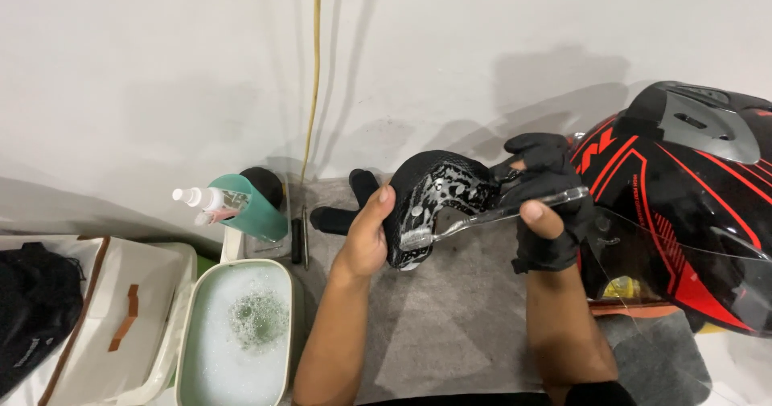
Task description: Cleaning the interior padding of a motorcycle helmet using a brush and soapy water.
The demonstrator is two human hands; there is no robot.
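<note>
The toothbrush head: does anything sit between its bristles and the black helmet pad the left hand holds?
Nothing visible does. The toothbrush, held in the gloved right hand, has its bristles lying right against the wet, sudsy helmet pad. The left hand grips the pad's near edge, clear of the bristles.

The red-and-black helmet is cut off by the right frame edge. The soapy basin runs past the bottom edge. The black pad partly hides the right hand, and the black bag is cropped at left.
</note>
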